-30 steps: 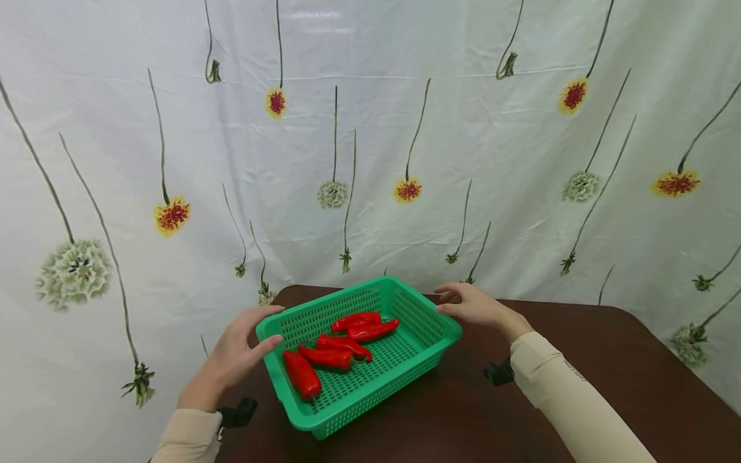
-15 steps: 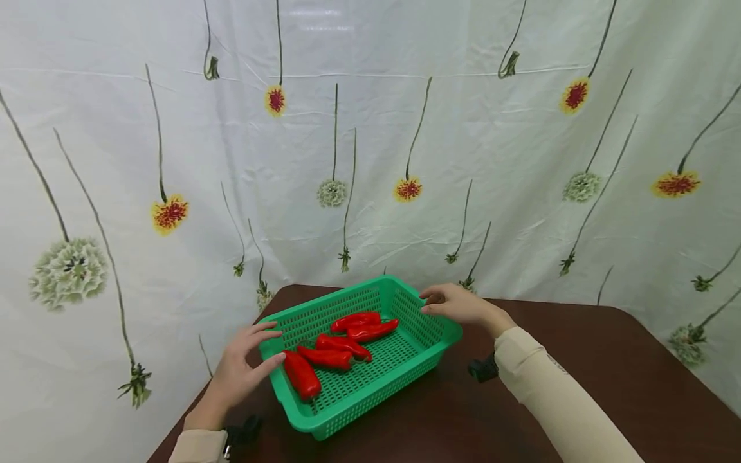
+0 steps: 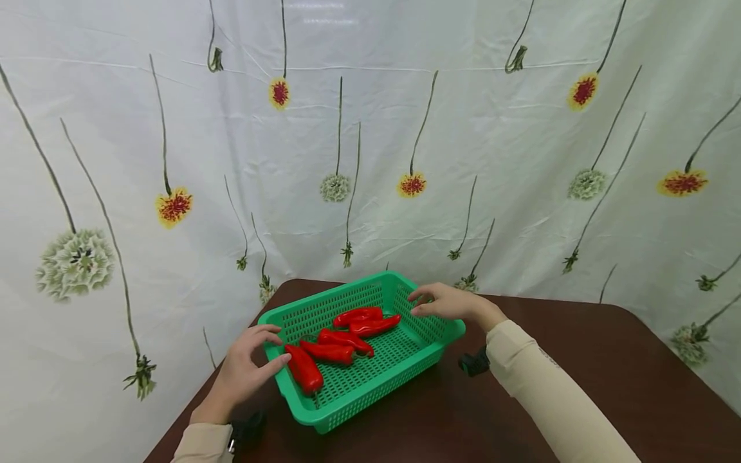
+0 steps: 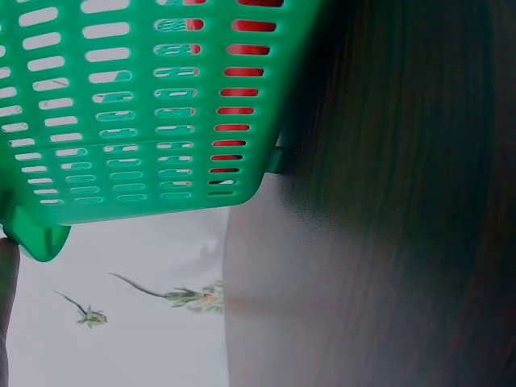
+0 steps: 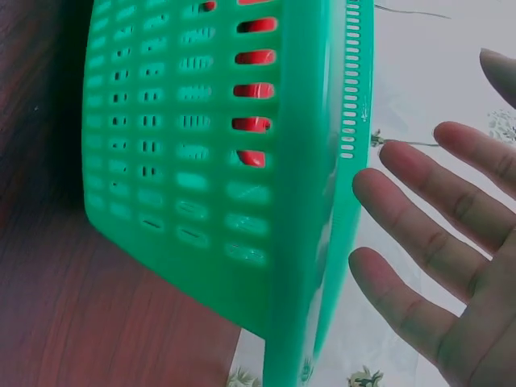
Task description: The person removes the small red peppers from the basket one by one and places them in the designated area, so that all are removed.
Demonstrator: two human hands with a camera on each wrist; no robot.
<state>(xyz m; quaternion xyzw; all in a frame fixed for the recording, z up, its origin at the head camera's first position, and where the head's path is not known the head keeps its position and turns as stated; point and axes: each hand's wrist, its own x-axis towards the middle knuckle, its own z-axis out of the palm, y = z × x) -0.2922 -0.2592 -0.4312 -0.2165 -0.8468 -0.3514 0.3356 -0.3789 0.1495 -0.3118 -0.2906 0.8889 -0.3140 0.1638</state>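
Note:
Several red peppers (image 3: 345,342) lie in a green perforated plastic basket (image 3: 376,390); one fat pepper (image 3: 303,370) is at its left end. My left hand (image 3: 236,372) is at the basket's left rim, fingers spread, the thumb overlapping the rim near that pepper. In the left wrist view, a fingertip (image 4: 6,274) shows right at the rim's corner. Over the right rim hovers my right hand (image 3: 450,302), its fingers loosely bent and pointing inward. The right wrist view shows those fingers (image 5: 427,242) spread beside the rim, with nothing between them.
The basket stands on a dark brown table (image 3: 585,360) with rounded corners. Behind it hangs a pale curtain (image 3: 521,141) printed with flowers. A black wrist device (image 3: 475,361) sits below the right cuff.
My right hand has moved left, from outside the basket's right rim to over it. The left hand has shifted slightly down and inward. Basket and peppers stay in place.

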